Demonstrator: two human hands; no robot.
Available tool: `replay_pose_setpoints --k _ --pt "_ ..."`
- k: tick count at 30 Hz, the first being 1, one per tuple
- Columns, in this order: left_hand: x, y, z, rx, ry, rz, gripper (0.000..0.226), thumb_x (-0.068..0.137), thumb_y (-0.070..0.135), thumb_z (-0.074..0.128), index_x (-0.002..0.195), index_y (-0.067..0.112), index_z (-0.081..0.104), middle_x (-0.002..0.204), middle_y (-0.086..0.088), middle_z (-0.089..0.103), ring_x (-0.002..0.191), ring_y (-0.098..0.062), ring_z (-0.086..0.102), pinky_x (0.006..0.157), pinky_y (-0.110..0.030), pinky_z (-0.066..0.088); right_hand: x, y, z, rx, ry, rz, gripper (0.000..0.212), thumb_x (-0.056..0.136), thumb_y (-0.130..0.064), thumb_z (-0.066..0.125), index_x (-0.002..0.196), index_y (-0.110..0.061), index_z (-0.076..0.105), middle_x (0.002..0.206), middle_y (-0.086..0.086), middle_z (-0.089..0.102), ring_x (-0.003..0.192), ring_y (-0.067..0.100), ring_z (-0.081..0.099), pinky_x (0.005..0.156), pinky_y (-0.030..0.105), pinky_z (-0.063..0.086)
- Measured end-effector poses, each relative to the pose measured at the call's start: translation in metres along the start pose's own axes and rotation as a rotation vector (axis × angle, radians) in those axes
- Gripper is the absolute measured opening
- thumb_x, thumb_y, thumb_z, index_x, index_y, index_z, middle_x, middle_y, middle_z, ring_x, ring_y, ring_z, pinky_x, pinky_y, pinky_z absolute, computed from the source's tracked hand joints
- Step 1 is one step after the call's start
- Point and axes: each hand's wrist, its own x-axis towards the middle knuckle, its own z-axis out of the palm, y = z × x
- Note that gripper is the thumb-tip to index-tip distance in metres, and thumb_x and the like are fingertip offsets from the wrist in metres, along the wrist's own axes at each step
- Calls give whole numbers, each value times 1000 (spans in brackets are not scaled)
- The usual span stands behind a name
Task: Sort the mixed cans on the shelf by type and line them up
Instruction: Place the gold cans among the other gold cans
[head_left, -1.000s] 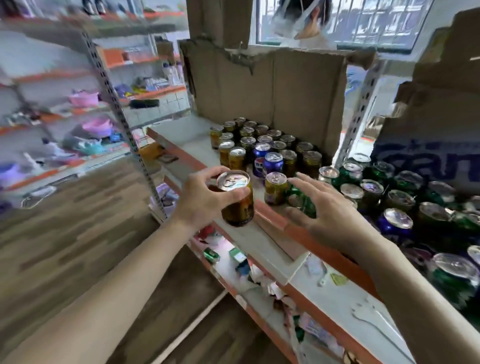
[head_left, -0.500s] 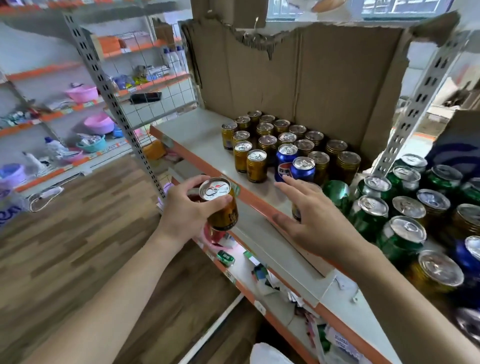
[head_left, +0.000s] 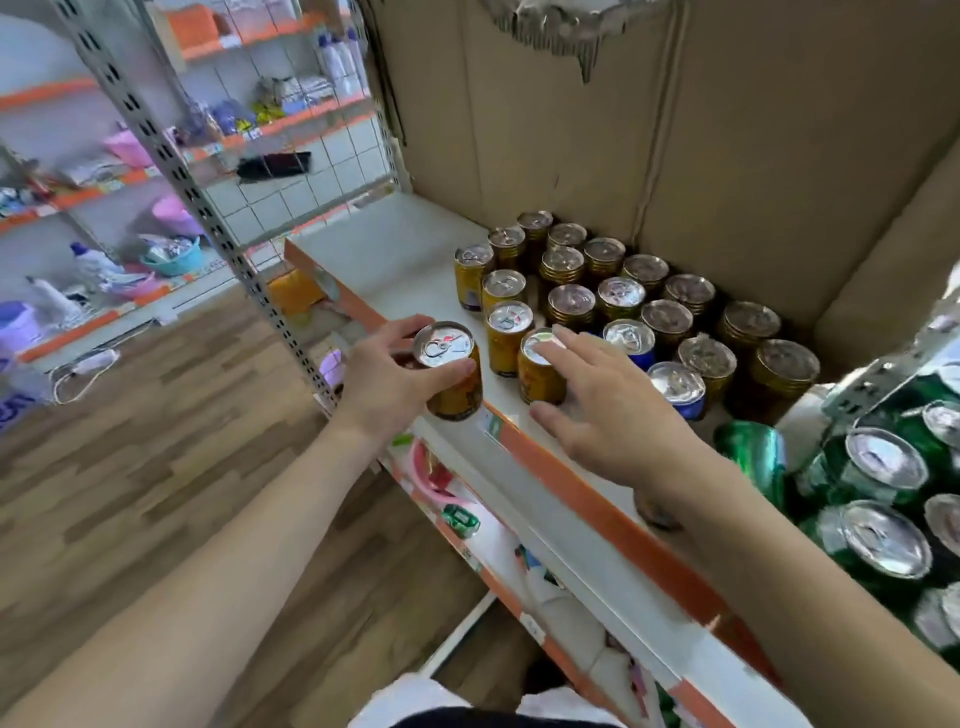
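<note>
Shelf (head_left: 395, 244) front edge: left hand (head_left: 387, 384) grips a yellow can (head_left: 452, 374) at the orange lip, fingers and thumb curled round it; right hand (head_left: 618, 410), fingers straight, rests on the neighbouring can (head_left: 537, 379).

Left hand (head_left: 389, 379) gripping yellow can (head_left: 451, 371), right hand (head_left: 613, 415) touching shelved can (head_left: 540, 376)

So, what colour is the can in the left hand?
The can is golden yellow with a silver lid; the head view shows it.
</note>
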Motion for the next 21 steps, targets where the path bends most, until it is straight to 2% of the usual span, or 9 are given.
replay_pose_setpoints --k 3,5,7,10,12,16,18,20,21 --pt "20 -5 0 -19 -8 15 70 66 25 92 129 15 63 116 -3 68 103 -16 67 75 -15 55 19 4 2 9 6 5 66 94 -45 57 151 -26 33 161 -2 24 148 21 20 121 40 20" --pt "36 -12 1 -28 -10 33 67 65 24 92 125 17 64 113 -2 69 102 -17 68 73 -14 55 32 5 5 19 11 10 65 94 -45 56 152 -27 31 162 -3 23 149 20 17 121 40 18" --pt "51 -18 2 -12 -23 51 65 65 25 93 124 18 65 111 1 70 103 -15 67 77 -17 56 43 7 10 31 9 22 66 95 -44 55 153 -28 29 163 -4 21 150 19 15 122 38 16" --pt "79 -32 4 4 -71 55 62 66 29 92 121 25 65 112 4 70 107 -15 66 87 -32 58 61 9 16 21 -2 54 66 95 -44 54 154 -28 27 163 -3 19 150 19 13 122 38 16" --pt "97 -38 6 24 -117 80 60 66 27 92 119 26 65 112 2 69 107 -15 66 87 -33 58 73 9 21 21 4 90 67 95 -44 56 153 -27 29 163 -2 19 150 20 14 122 39 17" --pt "140 -46 6 92 -232 188 48 70 24 90 110 29 64 111 2 68 97 0 62 75 -13 49 102 7 31 18 13 157 69 94 -44 57 154 -27 27 164 -1 18 150 20 14 121 44 19" --pt "162 -49 5 131 -311 256 43 71 25 89 108 28 67 109 4 66 98 -1 60 74 -5 43 117 5 37 2 13 204 70 95 -45 55 155 -28 23 164 -2 15 151 20 12 121 45 19" --pt "184 -54 7 143 -367 320 42 71 23 89 107 27 69 109 4 63 100 -5 58 76 -2 40 132 3 43 -8 38 250 69 96 -45 53 155 -28 22 164 -2 14 151 21 11 121 45 18" --pt "193 -56 9 125 -393 330 42 71 19 89 107 28 68 109 3 60 99 -2 57 76 -1 40 139 2 46 -8 55 267 68 97 -45 51 155 -28 21 164 -1 13 151 22 11 121 45 18"
